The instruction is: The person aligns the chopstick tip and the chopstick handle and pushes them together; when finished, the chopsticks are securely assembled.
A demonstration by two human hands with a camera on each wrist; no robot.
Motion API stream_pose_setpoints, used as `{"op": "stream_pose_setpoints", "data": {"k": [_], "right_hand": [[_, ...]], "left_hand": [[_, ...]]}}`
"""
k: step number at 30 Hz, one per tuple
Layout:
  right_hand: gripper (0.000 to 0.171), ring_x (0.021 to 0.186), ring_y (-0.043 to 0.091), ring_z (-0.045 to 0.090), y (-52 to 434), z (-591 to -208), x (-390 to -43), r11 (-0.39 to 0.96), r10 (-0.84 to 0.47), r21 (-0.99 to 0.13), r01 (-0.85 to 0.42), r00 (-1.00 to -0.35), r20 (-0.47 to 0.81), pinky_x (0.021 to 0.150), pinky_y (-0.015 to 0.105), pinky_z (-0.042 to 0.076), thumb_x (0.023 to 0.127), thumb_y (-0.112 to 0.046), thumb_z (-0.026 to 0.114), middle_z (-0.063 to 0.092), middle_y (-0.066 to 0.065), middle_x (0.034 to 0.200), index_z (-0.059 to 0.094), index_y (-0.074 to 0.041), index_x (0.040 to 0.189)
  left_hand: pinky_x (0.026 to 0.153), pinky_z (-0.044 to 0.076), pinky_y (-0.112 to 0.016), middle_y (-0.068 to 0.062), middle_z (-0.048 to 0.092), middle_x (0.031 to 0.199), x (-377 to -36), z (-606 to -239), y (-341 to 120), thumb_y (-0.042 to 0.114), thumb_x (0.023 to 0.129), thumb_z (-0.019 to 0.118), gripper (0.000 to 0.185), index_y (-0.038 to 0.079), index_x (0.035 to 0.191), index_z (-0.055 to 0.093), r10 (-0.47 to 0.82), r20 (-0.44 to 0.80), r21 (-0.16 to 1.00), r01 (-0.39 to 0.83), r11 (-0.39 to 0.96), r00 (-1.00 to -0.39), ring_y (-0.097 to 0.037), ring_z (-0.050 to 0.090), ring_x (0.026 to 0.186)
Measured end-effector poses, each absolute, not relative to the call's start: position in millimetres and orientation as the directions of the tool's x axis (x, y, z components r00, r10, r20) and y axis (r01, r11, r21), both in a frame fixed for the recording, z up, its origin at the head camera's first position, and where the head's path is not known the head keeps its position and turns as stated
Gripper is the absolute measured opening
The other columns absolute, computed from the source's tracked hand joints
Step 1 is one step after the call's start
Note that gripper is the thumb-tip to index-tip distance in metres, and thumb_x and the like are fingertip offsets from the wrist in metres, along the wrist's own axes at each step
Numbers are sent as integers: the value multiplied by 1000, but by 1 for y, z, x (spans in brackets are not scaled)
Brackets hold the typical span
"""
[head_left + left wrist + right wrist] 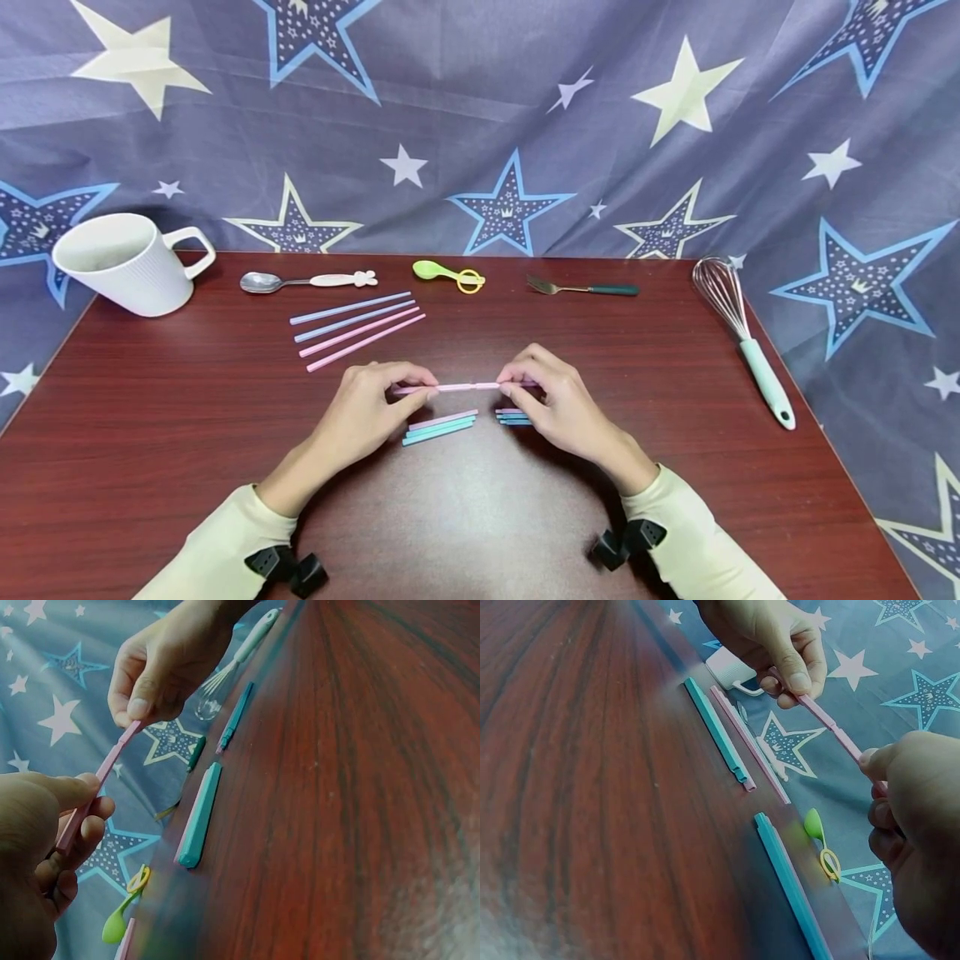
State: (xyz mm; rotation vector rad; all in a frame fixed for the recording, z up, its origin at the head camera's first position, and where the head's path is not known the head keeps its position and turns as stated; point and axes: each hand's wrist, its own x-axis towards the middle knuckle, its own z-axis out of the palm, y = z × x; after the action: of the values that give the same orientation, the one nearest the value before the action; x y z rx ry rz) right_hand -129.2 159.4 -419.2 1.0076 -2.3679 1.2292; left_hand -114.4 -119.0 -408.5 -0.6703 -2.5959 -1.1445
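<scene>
Left grip (375, 406): pinched the left part of a pink stick (457, 387) between thumb and fingers.
Right grip (558, 404): pinched the same stick's right part.
Pink stick: was held up between the two, above the counter (465, 517), a small notch showing near its middle; all clock hours were read from it in the head view.
Left short bundle (441, 428): lay at 7 o'clock, one pink and some teal sticks side by side.
Right short bundle (513, 417): lay at 4 o'clock, pink and blue, partly hidden by the right grip.
Long sticks (360, 327): two blue and two pink, spread at 10 o'clock.
Metal spoon (300, 282): 10 o'clock, beyond the long sticks.
Green spoon (447, 272): near 12 o'clock, with a yellow loop.
Fork (577, 289): between 1 and 2 o'clock.
Whisk (742, 337): nearly 3 o'clock.
Mug (153, 279): between 9 and 10 o'clock.
</scene>
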Motion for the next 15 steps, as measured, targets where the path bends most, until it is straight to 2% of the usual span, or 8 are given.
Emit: {"op": "stream_pose_setpoints", "data": {"k": [3,8,11,15], "right_hand": [[11,80,7,57,159,-418,-128,398,-449,-602,-692,-719,530,70,20,47,91,-1,76,64,-3,89,73,-11,95],[10,80,8,58,159,-419,-128,396,-453,-607,-689,-722,523,70,21,49,91,-3,76,64,-3,89,73,-12,95],[10,80,10,60,158,-419,-128,398,-458,-608,-687,-723,517,69,22,49,91,-3,76,64,-2,90,74,-11,96],[9,79,12,61,158,-420,-128,399,-461,-613,-682,-727,509,69,20,49,90,-5,77,65,-2,91,75,-11,97]], "left_hand": [[65,43,-22,18,72,78,-114,-410,-117,21,87,84,8,26,91,79,295,385,649,483,587,-875,-2,54,68],[63,47,-19,13,76,81,-115,-412,-116,19,86,86,8,21,92,81,274,395,669,479,569,-877,0,60,68],[65,51,-21,11,77,84,-115,-414,-116,18,85,86,9,19,94,83,283,405,659,492,569,-869,-1,64,71],[69,55,-27,11,79,86,-114,-414,-115,21,85,86,8,22,93,83,301,418,627,512,586,-857,-2,69,76]]}}
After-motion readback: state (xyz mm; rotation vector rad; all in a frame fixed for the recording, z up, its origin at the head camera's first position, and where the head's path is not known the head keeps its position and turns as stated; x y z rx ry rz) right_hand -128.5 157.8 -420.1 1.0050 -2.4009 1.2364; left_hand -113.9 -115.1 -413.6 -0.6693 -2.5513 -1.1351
